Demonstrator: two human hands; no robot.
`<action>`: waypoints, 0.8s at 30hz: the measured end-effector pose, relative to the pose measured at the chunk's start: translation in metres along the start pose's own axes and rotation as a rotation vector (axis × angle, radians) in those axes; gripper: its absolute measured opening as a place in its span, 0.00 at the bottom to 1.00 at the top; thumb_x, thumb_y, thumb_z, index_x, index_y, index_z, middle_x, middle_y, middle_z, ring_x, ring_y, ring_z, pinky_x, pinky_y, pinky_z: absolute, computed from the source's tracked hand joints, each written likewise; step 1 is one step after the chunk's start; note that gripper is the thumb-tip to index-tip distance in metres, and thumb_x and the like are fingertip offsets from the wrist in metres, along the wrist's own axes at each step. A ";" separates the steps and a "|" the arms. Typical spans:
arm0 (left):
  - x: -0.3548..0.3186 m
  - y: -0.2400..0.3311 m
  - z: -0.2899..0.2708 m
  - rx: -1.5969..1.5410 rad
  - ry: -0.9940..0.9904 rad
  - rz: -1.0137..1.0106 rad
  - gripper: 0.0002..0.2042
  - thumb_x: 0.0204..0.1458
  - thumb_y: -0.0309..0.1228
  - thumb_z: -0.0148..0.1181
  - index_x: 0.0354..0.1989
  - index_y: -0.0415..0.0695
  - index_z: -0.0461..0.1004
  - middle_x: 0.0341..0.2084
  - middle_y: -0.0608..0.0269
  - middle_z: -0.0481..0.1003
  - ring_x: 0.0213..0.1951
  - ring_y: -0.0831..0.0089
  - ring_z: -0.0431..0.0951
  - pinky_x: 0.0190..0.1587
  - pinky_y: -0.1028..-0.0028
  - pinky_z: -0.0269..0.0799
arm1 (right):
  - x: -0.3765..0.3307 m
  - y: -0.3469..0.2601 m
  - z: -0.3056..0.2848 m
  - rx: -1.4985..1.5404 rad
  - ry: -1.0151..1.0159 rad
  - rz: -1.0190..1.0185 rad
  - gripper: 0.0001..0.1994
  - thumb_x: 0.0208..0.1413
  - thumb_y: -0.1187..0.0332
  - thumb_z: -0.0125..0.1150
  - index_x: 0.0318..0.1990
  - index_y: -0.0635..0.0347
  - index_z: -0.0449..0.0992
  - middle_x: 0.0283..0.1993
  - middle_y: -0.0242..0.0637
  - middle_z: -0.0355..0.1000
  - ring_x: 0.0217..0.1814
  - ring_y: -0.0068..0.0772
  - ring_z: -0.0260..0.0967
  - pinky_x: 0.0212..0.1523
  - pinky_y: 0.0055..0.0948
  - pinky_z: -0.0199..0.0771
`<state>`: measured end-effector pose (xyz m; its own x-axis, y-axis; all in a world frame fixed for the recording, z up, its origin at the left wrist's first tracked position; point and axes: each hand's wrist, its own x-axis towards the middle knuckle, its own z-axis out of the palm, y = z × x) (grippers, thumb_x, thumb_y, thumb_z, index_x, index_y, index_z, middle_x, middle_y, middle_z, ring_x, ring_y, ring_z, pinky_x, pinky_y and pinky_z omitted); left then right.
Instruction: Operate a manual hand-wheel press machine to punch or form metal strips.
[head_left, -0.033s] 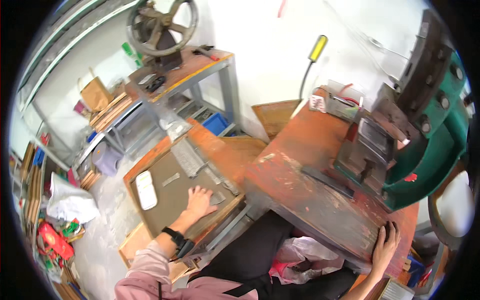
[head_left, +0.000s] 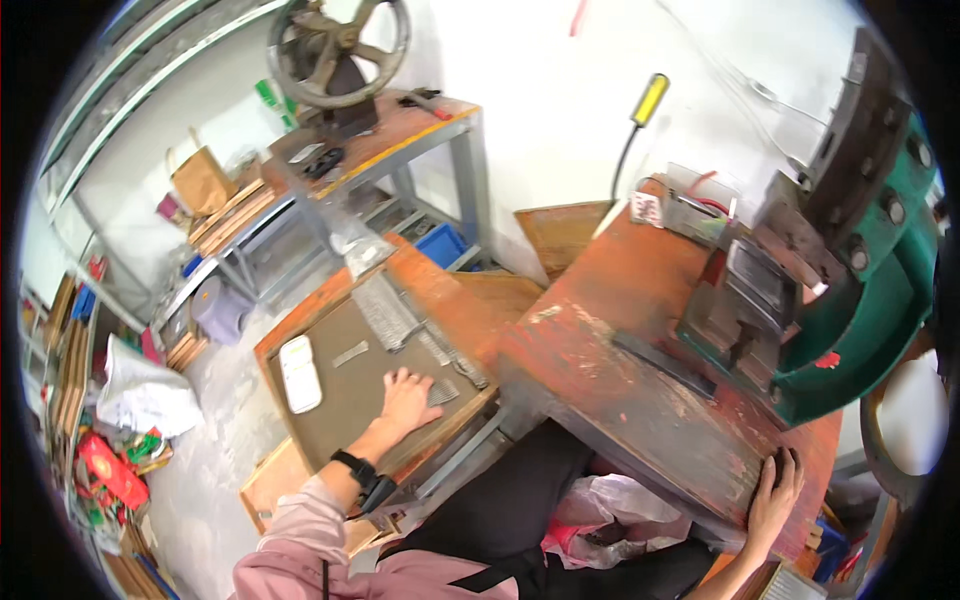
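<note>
Two hands: left hand [head_left: 405,402], palm down on brown tray [head_left: 345,415], fingers spread, nothing visibly gripped; small grey piece [head_left: 444,391] lies flat in tray just beside thumb, textured surface. Wider grey strip [head_left: 383,312] beyond. Red-and-white card [head_left: 646,208] on worktable [head_left: 585,345], print too small to read. Left forearm angled forward; right hand [head_left: 775,497] at worktable edge, fingers lightly bent.

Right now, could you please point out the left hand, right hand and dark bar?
Left hand [head_left: 406,403]: head view, back of the hand.
Right hand [head_left: 771,505]: head view, back of the hand.
Dark bar [head_left: 664,364]: head view, middle of its length.
</note>
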<state>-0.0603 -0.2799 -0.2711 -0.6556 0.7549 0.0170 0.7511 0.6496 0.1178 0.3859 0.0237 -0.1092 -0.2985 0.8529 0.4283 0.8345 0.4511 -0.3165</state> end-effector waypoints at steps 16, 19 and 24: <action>0.014 0.113 -0.175 -0.973 -0.343 0.418 0.19 0.45 0.32 0.65 0.45 0.35 0.73 0.31 0.59 0.77 0.36 0.74 0.76 0.41 0.72 0.72 | -0.008 -0.003 -0.002 0.187 0.093 -0.041 0.18 0.50 0.67 0.60 0.48 0.68 0.71 0.49 0.54 0.67 0.53 0.54 0.63 0.54 0.42 0.62; 0.025 0.185 -0.208 -0.893 -0.405 0.715 0.20 0.44 0.34 0.65 0.44 0.34 0.73 0.34 0.54 0.77 0.35 0.67 0.78 0.39 0.69 0.73 | -0.018 -0.046 -0.035 0.484 -0.148 -0.147 0.28 0.44 0.67 0.67 0.54 0.65 0.66 0.55 0.52 0.64 0.58 0.52 0.60 0.59 0.41 0.60; 0.056 0.300 -0.186 -0.404 -0.184 1.248 0.22 0.38 0.38 0.65 0.37 0.33 0.72 0.32 0.46 0.74 0.38 0.51 0.75 0.42 0.62 0.72 | -0.016 -0.082 -0.028 0.556 -0.322 -0.381 0.40 0.41 0.69 0.68 0.63 0.63 0.53 0.66 0.54 0.49 0.68 0.54 0.47 0.64 0.42 0.55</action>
<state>0.1138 -0.0588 -0.0504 0.4981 0.8441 0.1986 0.7414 -0.5334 0.4072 0.3354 -0.0339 -0.0662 -0.7125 0.6070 0.3520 0.3139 0.7244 -0.6137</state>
